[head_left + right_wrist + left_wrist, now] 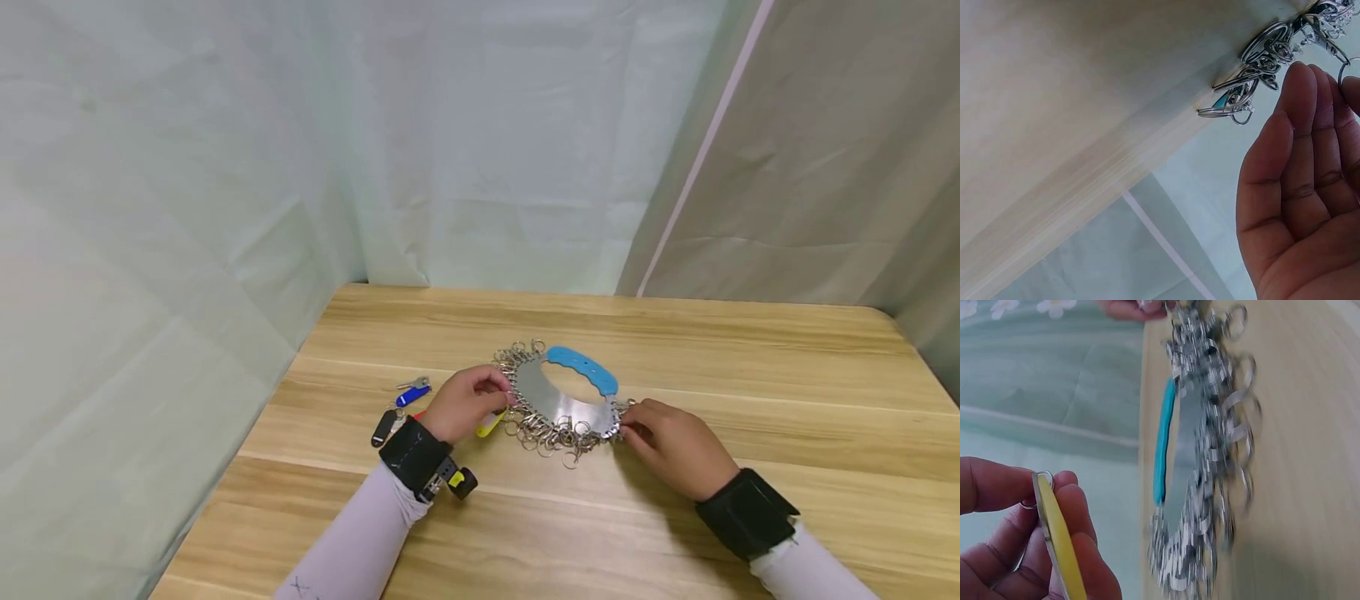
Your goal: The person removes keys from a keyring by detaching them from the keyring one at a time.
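Note:
A curved metal key holder plate [538, 388] with a blue grip handle [587, 370] lies on the table, its outer edge lined with many rings and clips [1207, 450]. At its left side my left hand [467, 406] pinches a yellow key tag [1063, 540] by its small ring, with a flat metal strip along the tag, probably a key. At the holder's right end my right hand [678, 442] pinches a split ring [1340, 74] between thumb and fingers. The holder's right end is partly hidden by that hand.
Left of the left hand lie a blue key tag [413, 395] with a key [414, 383] and a black key tag [384, 427] with a key. Something red [418, 416] shows partly beside the left wrist. Pale curtains [495, 167] hang behind the wooden table [750, 350].

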Available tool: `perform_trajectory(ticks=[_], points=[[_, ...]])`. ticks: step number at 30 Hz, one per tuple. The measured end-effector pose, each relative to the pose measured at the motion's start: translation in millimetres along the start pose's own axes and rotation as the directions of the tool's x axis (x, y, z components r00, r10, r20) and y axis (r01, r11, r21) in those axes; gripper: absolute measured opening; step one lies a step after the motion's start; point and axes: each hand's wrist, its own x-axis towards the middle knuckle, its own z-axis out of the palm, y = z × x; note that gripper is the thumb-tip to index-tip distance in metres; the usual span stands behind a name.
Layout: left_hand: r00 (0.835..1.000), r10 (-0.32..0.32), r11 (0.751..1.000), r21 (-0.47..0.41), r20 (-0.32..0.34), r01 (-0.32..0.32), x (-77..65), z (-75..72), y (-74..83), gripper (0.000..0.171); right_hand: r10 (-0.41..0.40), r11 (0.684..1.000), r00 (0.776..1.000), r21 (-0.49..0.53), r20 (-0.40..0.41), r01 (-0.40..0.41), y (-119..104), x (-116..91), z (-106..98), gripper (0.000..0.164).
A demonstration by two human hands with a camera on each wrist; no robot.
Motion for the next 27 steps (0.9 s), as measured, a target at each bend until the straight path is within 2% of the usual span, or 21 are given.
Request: perform_trajectory(ticks=[6, 11, 15, 21, 27], points=[[0.998, -0.028, 0.998, 0.062, -0.063, 0.032, -2.8, -25.2, -44.6, 0.005, 0.0, 1.0, 1.0, -0.001, 0.0, 0.0, -0.4, 0.4, 0.0, 0.008], [0.988, -0.074, 0.982, 0.163, -0.138, 0.097, -19.8, -43.9, -55.5, 0.005, 0.004, 1.0, 1.0, 0.004, 0.002, -0.004, -0.5, 0.6, 0.7, 0.008], [0.976, -0.116, 0.965, 0.211, -0.184, 0.154, -33.5, -53.2, -66.0, 0.005, 0.007, 1.0, 1.0, 0.003, 0.003, -0.007, 0.9, 0.3, 2.0, 0.007], [0.957, -0.171, 0.91, 0.335, -0.234, 0.245, -49.1, -56.2, -77.5, 0.006, 0.019, 1.0, 1.0, 0.004, 0.011, -0.019, 1.3, 0.2, 2.6, 0.008], [0.963, -0.113, 0.859, 0.463, -0.245, 0.218, -58.4, -54.3, -83.8, 0.009, 0.034, 0.999, 0.999, 0.01, 0.027, -0.034, -0.6, 0.9, 1.0, 0.008]])
